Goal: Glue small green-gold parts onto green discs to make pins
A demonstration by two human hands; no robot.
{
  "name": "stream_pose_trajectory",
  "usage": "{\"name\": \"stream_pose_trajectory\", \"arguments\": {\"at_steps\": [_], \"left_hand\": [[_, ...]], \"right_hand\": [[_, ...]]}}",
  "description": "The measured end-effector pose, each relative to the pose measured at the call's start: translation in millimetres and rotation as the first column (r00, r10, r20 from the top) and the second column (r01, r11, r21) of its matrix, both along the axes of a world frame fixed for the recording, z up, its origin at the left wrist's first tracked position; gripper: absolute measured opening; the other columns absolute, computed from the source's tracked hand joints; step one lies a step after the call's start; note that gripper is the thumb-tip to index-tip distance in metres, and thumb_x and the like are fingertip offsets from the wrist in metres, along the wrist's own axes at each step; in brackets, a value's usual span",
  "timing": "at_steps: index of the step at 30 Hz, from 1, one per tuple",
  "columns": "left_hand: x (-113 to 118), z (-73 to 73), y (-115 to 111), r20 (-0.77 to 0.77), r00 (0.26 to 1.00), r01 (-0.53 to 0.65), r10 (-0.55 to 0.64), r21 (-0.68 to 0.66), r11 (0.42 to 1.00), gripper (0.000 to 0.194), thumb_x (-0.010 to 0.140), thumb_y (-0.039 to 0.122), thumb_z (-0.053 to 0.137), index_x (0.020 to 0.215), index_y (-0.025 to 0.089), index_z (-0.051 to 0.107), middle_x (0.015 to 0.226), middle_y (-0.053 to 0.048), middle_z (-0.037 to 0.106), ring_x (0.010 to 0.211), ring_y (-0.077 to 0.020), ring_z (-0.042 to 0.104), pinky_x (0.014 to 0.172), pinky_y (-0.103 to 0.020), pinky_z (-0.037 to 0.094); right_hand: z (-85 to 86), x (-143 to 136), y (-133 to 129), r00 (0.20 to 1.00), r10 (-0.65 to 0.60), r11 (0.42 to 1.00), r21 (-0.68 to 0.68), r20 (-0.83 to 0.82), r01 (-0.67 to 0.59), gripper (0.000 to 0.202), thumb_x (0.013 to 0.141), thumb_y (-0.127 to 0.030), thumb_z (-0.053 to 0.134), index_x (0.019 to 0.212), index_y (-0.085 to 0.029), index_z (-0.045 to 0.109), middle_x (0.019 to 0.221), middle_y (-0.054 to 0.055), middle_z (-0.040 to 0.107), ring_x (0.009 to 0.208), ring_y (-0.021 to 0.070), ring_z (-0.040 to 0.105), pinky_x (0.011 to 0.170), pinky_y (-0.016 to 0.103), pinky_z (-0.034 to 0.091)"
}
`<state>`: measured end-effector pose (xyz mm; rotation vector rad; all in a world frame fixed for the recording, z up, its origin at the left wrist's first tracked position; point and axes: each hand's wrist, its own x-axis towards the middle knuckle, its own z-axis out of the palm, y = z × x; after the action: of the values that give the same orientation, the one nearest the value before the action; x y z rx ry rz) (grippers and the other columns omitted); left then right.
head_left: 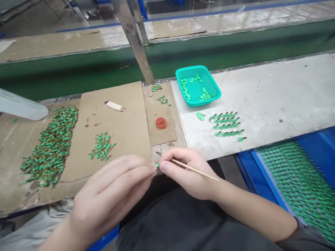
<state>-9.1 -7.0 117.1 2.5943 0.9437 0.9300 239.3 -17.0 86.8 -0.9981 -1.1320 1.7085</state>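
My left hand (117, 190) is closed, its fingertips pinched on a small green piece (157, 165) near the table's front edge. My right hand (188, 170) meets it there, thumb and forefinger also pressed at the piece. A thin wooden stick (196, 170) lies across my right hand, held in it. Just beyond the fingers shows a small dark tip (158, 153), partly hidden. A small heap of green and brown pieces (102, 146) lies on cardboard beyond my left hand. A red cap-like dish (160, 122) sits ahead of both hands.
A big pile of similar pieces (53, 150) spreads at left. The turquoise basket (192, 104) holds green discs. Rows of discs with upright dark-topped pieces (227, 122) stand right of it. A blue tray (251, 170) full of assembled pieces sits lower right. A white tapered tube (114, 106) lies on cardboard.
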Motion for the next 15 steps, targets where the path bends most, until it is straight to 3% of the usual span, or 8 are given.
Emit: {"name": "stream_pose_trajectory", "arguments": {"at_steps": [3, 5, 9, 10, 12, 13, 15], "left_hand": [[12.3, -18.8, -22.2, 0.206, 0.962, -0.121, 0.179, -0.264, 0.957, 0.017, 0.111, 0.021, 0.08, 0.119, 0.035, 0.085, 0.101, 0.001, 0.087, 0.083, -0.0175, 0.087, 0.075, -0.025, 0.074], [19.0, -34.5, -38.9, 0.286, 0.926, -0.118, 0.246, -0.398, 0.91, 0.018, 0.111, 0.018, 0.079, 0.115, 0.034, 0.086, 0.1, 0.001, 0.086, 0.08, -0.0162, 0.085, 0.065, -0.021, 0.07], [25.0, -57.5, -58.9, 0.367, 0.892, -0.077, 0.264, -0.453, 0.888, 0.025, 0.107, 0.015, 0.083, 0.119, 0.035, 0.091, 0.1, 0.0, 0.086, 0.074, -0.0153, 0.083, 0.059, -0.021, 0.069], [25.0, -60.4, -59.1, 0.373, 0.882, -0.091, 0.289, -0.466, 0.88, 0.027, 0.105, 0.015, 0.085, 0.119, 0.037, 0.092, 0.1, 0.0, 0.086, 0.073, -0.0156, 0.082, 0.059, -0.022, 0.069], [24.1, -63.5, -52.6, 0.372, 0.83, -0.193, 0.415, -0.507, 0.84, 0.026, 0.103, 0.02, 0.087, 0.115, 0.042, 0.095, 0.097, 0.001, 0.087, 0.065, -0.0166, 0.079, 0.056, -0.026, 0.069], [23.3, -64.3, -46.4, 0.36, 0.797, -0.254, 0.485, -0.529, 0.81, 0.023, 0.102, 0.023, 0.088, 0.11, 0.043, 0.096, 0.094, 0.001, 0.087, 0.063, -0.0178, 0.078, 0.055, -0.028, 0.07], [21.6, -65.9, -29.9, 0.333, 0.755, -0.344, 0.564, -0.531, 0.774, 0.017, 0.102, 0.027, 0.088, 0.102, 0.042, 0.097, 0.091, 0.0, 0.087, 0.06, -0.0188, 0.077, 0.055, -0.029, 0.07]], "right_hand": [[-9.5, 6.5, -14.9, 0.985, 0.034, 0.99, -0.128, -0.167, -0.055, 0.039, 0.096, -0.051, 0.104, 0.092, -0.022, 0.078, 0.085, -0.001, 0.075, 0.074, 0.0131, 0.06, 0.069, 0.025, 0.052], [-17.5, 7.2, -27.9, 0.972, 0.041, 0.973, -0.213, -0.233, -0.092, 0.044, 0.094, -0.054, 0.107, 0.091, -0.021, 0.078, 0.086, -0.001, 0.077, 0.074, 0.0123, 0.062, 0.071, 0.025, 0.054], [-30.1, 7.9, -44.2, 0.977, 0.063, 0.961, -0.251, -0.203, -0.114, 0.041, 0.099, -0.053, 0.102, 0.09, -0.021, 0.078, 0.083, -0.001, 0.078, 0.076, 0.0135, 0.07, 0.077, 0.026, 0.062], [-32.1, 10.8, -43.9, 0.989, 0.063, 0.979, -0.183, -0.136, -0.088, 0.035, 0.104, -0.05, 0.097, 0.095, -0.021, 0.08, 0.086, 0.001, 0.081, 0.079, 0.0154, 0.075, 0.08, 0.028, 0.066], [-34.5, 21.5, -37.3, 0.996, 0.031, 0.995, 0.091, 0.083, -0.038, 0.016, 0.115, -0.037, 0.08, 0.118, -0.022, 0.086, 0.107, 0.007, 0.092, 0.098, 0.0211, 0.087, 0.094, 0.035, 0.074], [-35.0, 28.8, -31.3, 0.978, -0.024, 0.964, 0.264, 0.206, -0.032, 0.023, 0.118, -0.028, 0.071, 0.135, -0.023, 0.085, 0.123, 0.01, 0.094, 0.113, 0.0239, 0.09, 0.105, 0.04, 0.075], [-35.1, 44.2, -16.4, 0.905, -0.165, 0.846, 0.527, 0.392, -0.075, 0.049, 0.12, -0.014, 0.055, 0.164, -0.024, 0.074, 0.154, 0.015, 0.088, 0.142, 0.0268, 0.085, 0.125, 0.049, 0.072]]}}
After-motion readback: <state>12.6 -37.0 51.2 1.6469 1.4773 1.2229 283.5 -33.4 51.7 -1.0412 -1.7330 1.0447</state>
